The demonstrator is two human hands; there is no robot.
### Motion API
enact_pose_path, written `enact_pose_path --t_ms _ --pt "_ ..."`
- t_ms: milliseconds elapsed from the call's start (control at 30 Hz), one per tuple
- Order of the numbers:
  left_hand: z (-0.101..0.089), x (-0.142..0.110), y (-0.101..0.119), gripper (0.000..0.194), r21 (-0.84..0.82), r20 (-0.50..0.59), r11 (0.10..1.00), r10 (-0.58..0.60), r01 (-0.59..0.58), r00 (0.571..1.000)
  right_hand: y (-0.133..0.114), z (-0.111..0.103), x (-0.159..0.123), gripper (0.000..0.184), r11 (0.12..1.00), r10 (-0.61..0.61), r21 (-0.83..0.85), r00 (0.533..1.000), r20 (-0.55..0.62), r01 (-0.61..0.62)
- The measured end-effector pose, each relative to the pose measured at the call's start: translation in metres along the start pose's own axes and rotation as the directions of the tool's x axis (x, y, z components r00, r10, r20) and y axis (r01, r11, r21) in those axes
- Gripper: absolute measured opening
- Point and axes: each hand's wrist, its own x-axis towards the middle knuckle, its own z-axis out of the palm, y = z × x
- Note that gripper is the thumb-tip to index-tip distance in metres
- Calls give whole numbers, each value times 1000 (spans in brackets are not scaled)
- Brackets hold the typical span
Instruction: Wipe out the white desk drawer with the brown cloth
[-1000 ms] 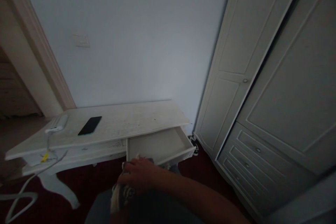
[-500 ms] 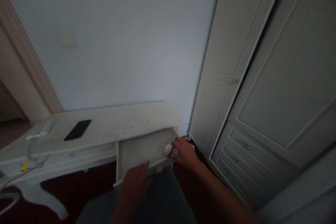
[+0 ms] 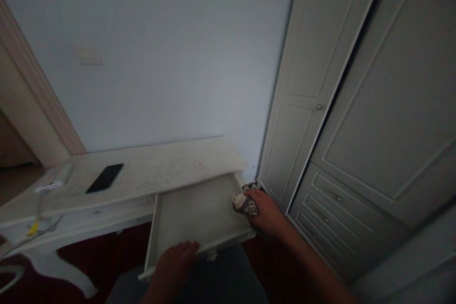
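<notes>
A white drawer [image 3: 194, 213] stands pulled out from the desk [image 3: 171, 161], and nothing lies on the part of its floor that I see. My left hand [image 3: 177, 260] is closed over the top edge of the drawer's front panel, left of the small knob [image 3: 212, 255]. At the drawer's right side, my right hand [image 3: 263, 209] grips a bunched cloth [image 3: 245, 204] with a brown and cream pattern. Part of this cloth hangs over the side wall, and the rest is hidden by my fingers.
On the desktop lie a dark phone [image 3: 105, 178] and a white power strip [image 3: 54, 178] with a cable. A white wardrobe [image 3: 302, 128] with drawers rises close on the right. A light switch [image 3: 87, 55] is on the wall. My legs are under the drawer.
The drawer has come further out toward me, with my left hand on its front. My right hand has shifted slightly right with the cloth.
</notes>
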Motion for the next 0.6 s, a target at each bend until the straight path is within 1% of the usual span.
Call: enact_pose_path --t_ms 33,67,133,200,233,267,300,367,400,433,467,533,600 --pt "4 -3 0 48 -9 0 1000 -1 1 1000 -3 -1 -3 60 1000 -8 -7 1000 0 8" --pt "8 -6 -1 48 -18 -2 1000 -3 3 1000 -5 -1 -5 61 1000 -15 -7 999 -29 15" --pt "14 -9 -4 47 -28 -22 1000 -12 12 1000 -6 -2 -6 65 1000 -24 14 987 -158 26" --pt "15 -9 -8 45 -34 -32 999 -11 10 999 -4 3 0 66 998 -14 50 951 -310 31" --pt "14 -8 -10 43 -41 -31 999 -4 3 1000 -2 8 4 65 998 8 68 936 -351 17" --pt "12 -6 -12 40 -52 -24 999 7 -8 1000 0 15 8 64 996 42 83 934 -354 -13" --pt "9 -4 -14 36 -65 -12 998 22 -23 1000 3 24 12 62 994 87 88 944 -319 -61" --pt "4 2 -17 28 -89 8 995 49 -48 999 8 43 18 62 983 181 56 967 -178 -174" --pt "2 5 -18 25 -101 15 993 56 -54 998 10 52 20 64 977 212 30 972 -106 -210" --pt "0 7 -18 23 -115 18 992 58 -55 998 13 59 20 68 975 222 15 974 -52 -222" --pt "-1 9 -18 22 -129 12 990 56 -54 998 17 64 20 72 976 217 25 976 -27 -217" --pt "-1 9 -18 24 -161 -6 985 59 -59 998 25 67 19 76 973 197 133 979 -45 -190" --pt "0 6 -16 29 -188 -20 980 68 -71 997 34 64 18 73 926 224 331 970 -96 -181"
